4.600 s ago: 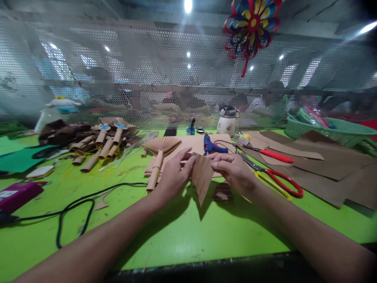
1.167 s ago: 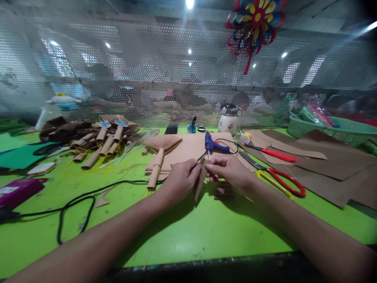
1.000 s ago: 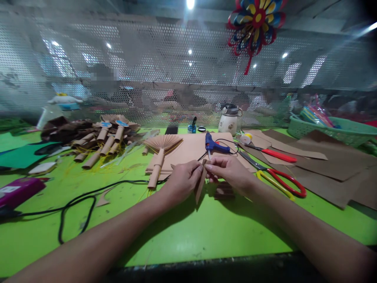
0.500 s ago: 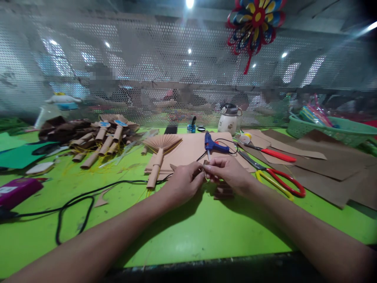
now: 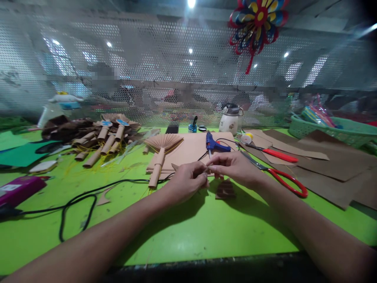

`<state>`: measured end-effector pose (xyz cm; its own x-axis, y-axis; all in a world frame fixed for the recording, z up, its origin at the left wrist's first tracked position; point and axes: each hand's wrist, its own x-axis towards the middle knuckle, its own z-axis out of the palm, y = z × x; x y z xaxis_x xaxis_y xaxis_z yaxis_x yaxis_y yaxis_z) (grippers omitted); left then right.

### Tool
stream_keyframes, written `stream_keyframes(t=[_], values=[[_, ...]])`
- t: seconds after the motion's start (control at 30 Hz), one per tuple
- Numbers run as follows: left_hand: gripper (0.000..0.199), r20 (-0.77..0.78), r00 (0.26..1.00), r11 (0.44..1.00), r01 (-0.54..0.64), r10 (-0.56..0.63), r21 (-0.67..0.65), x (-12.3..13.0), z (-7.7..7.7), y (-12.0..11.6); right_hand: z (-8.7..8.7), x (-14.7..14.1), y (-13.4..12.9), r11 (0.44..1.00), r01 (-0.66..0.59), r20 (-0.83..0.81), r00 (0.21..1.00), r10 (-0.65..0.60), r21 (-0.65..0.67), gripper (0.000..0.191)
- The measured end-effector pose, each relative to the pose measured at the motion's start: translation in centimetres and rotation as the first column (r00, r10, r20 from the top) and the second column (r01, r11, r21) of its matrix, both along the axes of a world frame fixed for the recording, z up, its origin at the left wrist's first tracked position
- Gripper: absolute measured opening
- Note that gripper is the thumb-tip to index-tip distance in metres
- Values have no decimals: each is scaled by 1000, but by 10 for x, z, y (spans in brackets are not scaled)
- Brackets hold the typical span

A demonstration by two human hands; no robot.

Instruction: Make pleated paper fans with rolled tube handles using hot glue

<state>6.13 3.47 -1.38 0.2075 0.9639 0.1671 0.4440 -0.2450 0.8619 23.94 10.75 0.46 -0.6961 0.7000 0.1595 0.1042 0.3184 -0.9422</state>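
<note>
My left hand (image 5: 188, 181) and my right hand (image 5: 235, 169) meet over the green table (image 5: 182, 239), fingertips pinched together on a small brown paper piece (image 5: 207, 169), mostly hidden by the fingers. Just below my right hand lies a folded brown paper piece (image 5: 225, 190). Behind the hands are tan paper sheets (image 5: 191, 146) and a blue glue gun (image 5: 216, 144). A pleated paper fan with a rolled handle (image 5: 159, 165) rests left of my left hand. Red-handled scissors (image 5: 287, 181) lie to the right of my right hand.
Finished paper fans (image 5: 112, 139) are piled at the back left. A black cable (image 5: 97, 188) loops across the left side, near a purple box (image 5: 20, 192). A bottle (image 5: 230, 120), brown sheets (image 5: 326, 157) and a green basket (image 5: 347, 129) stand or lie farther back right.
The yellow handle beside the red scissors handle is now hidden by my right forearm. The small piece is turned and less visible between the fingers, and my right hand has shifted slightly right.
</note>
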Motion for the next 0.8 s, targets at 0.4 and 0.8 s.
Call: stream_keyframes(t=[0.4, 0.8], values=[[53, 277, 930, 965, -261, 243, 32, -9, 4, 12, -7, -2, -1, 895, 308, -276, 935, -223, 323, 18], [22, 435, 828, 930, -260, 354, -262, -7, 8, 9, -7, -5, -15, 316, 557, -499, 830, -250, 768, 12]])
